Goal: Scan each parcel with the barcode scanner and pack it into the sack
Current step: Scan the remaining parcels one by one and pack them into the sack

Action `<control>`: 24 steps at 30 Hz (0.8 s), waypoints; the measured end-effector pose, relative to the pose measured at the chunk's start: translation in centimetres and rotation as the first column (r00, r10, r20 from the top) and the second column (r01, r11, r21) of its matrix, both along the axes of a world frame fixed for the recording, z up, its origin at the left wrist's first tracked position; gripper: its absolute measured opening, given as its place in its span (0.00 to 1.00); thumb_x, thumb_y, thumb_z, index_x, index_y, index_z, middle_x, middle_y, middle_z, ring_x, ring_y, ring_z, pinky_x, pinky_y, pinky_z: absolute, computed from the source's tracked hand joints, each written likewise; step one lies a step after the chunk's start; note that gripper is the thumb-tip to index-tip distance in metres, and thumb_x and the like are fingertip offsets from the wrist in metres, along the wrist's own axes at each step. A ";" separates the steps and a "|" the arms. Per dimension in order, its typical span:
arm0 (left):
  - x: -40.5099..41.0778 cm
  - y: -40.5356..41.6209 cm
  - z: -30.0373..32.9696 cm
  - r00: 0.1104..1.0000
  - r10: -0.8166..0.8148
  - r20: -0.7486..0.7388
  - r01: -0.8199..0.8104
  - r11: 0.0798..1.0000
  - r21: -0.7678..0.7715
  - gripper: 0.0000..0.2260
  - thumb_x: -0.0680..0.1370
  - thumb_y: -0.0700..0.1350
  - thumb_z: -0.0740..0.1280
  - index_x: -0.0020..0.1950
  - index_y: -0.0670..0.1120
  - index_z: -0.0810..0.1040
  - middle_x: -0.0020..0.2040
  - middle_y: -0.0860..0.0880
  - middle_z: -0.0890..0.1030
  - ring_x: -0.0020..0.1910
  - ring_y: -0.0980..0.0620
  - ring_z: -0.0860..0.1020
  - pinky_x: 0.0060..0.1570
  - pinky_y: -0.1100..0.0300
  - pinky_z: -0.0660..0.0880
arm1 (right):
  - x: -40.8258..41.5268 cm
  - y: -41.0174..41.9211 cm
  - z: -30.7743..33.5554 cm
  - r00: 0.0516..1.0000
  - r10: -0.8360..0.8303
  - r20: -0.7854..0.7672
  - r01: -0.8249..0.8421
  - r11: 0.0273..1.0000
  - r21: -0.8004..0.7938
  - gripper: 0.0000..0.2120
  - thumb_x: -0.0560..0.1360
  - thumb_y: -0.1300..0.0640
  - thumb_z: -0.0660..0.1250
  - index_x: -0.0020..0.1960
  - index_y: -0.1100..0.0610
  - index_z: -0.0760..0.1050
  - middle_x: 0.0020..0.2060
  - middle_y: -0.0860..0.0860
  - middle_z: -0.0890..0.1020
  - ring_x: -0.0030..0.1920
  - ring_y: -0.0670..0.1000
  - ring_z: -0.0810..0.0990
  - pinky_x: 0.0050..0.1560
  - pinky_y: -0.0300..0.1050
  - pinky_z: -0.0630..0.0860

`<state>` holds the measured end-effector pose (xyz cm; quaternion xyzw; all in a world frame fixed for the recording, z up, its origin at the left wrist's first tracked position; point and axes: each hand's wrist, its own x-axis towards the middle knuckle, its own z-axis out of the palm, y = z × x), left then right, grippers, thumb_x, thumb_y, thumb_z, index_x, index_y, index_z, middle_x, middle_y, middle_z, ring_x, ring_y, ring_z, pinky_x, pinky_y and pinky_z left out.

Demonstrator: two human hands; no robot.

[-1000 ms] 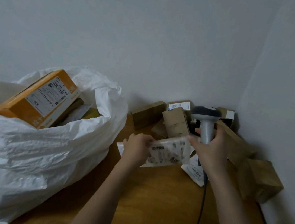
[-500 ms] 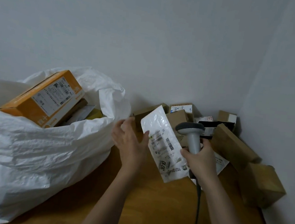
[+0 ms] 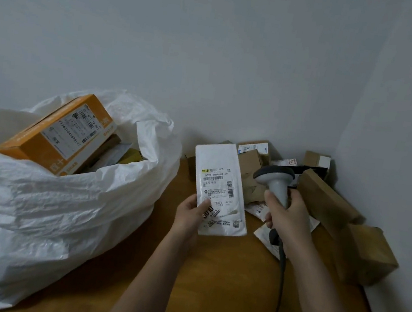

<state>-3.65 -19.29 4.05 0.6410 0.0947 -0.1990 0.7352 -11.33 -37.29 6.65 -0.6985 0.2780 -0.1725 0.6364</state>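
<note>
You are holding a flat white plastic mailer parcel (image 3: 219, 188) upright above the brown wooden tabletop (image 3: 224, 281), between the sack and the heap of cartons. Its long axis is running near vertical, leaning slightly left at the top, and its printed label with barcodes is facing you. Your left hand (image 3: 190, 213) is pinching the parcel's lower left corner, thumb lying across the front face.

Your right hand (image 3: 287, 213) is gripping the handle of a grey handheld barcode scanner (image 3: 275, 181), fingers wrapped round it. The scanner's head is sitting just right of the parcel, pointing left toward the label, and its dark cable (image 3: 280, 279) is trailing down across the tabletop toward you.

To the left, a large white crinkled plastic sack (image 3: 51, 215) is standing open on the tabletop. It is holding an orange cardboard box with a white shipping label (image 3: 58, 134), lying tilted at the mouth, and further packages (image 3: 118, 151) are showing beneath it, only partly visible.

Behind and right of the parcel, a heap of brown cardboard cartons (image 3: 327, 205) is lying in the corner against the grey walls (image 3: 211, 54); more white mailers (image 3: 267, 237) are lying flat under your right hand.
</note>
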 end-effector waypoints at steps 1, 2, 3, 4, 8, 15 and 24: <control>0.1 0.0 0.0 1.000 0.023 -0.002 -0.023 1.000 0.010 0.10 0.80 0.39 0.65 0.61 0.44 0.79 0.55 0.42 0.84 0.53 0.41 0.83 0.55 0.38 0.78 | -0.3 0.0 0.7 1.000 0.029 0.007 -0.029 1.000 -0.006 0.15 0.79 0.48 0.65 0.60 0.56 0.72 0.34 0.54 0.78 0.23 0.41 0.75 0.24 0.33 0.71; 0.1 0.0 0.1 0.999 0.043 -0.009 -0.042 0.999 0.010 0.10 0.81 0.39 0.64 0.61 0.44 0.79 0.55 0.42 0.84 0.53 0.41 0.83 0.55 0.38 0.78 | -0.5 0.0 1.5 0.998 0.065 0.013 -0.065 0.998 -0.010 0.15 0.80 0.46 0.63 0.58 0.55 0.72 0.33 0.54 0.78 0.24 0.41 0.75 0.24 0.33 0.71; 0.1 0.0 0.2 0.998 0.057 -0.016 -0.057 0.998 0.010 0.10 0.81 0.39 0.64 0.61 0.44 0.78 0.56 0.42 0.83 0.53 0.41 0.83 0.55 0.38 0.78 | -0.7 0.1 2.3 0.995 0.102 0.015 -0.102 0.995 -0.010 0.15 0.80 0.44 0.61 0.58 0.55 0.72 0.33 0.54 0.78 0.24 0.41 0.76 0.24 0.33 0.71; 0.2 -0.1 0.2 0.998 0.066 -0.020 -0.066 0.998 0.009 0.10 0.81 0.38 0.63 0.61 0.44 0.78 0.56 0.42 0.83 0.53 0.41 0.83 0.55 0.38 0.78 | -0.9 0.2 3.1 0.990 0.137 0.011 -0.137 0.991 -0.002 0.16 0.81 0.43 0.59 0.59 0.54 0.72 0.33 0.53 0.78 0.26 0.42 0.76 0.26 0.35 0.72; 0.5 -0.2 0.5 0.995 0.092 -0.031 -0.092 0.996 0.001 0.12 0.82 0.37 0.60 0.64 0.42 0.76 0.59 0.41 0.81 0.56 0.39 0.81 0.56 0.35 0.76 | -2.0 0.8 6.1 0.964 0.266 0.016 -0.266 0.964 -0.011 0.14 0.82 0.46 0.57 0.60 0.53 0.73 0.32 0.52 0.78 0.28 0.44 0.77 0.29 0.38 0.74; 1.1 0.1 0.7 0.993 0.114 -0.030 -0.114 0.993 0.012 0.14 0.82 0.37 0.60 0.67 0.42 0.74 0.61 0.41 0.80 0.57 0.39 0.81 0.57 0.36 0.76 | -3.8 1.9 9.7 0.937 0.346 0.048 -0.345 0.938 -0.037 0.12 0.82 0.48 0.58 0.55 0.53 0.76 0.30 0.52 0.77 0.27 0.44 0.76 0.30 0.38 0.74; 1.5 0.0 0.5 0.990 0.131 -0.050 -0.129 0.991 0.028 0.14 0.82 0.37 0.60 0.67 0.42 0.74 0.61 0.42 0.81 0.57 0.40 0.81 0.57 0.37 0.77 | -4.8 2.2 11.5 0.936 0.345 0.065 -0.338 0.936 -0.095 0.13 0.82 0.49 0.57 0.57 0.55 0.75 0.30 0.52 0.77 0.27 0.44 0.75 0.29 0.38 0.73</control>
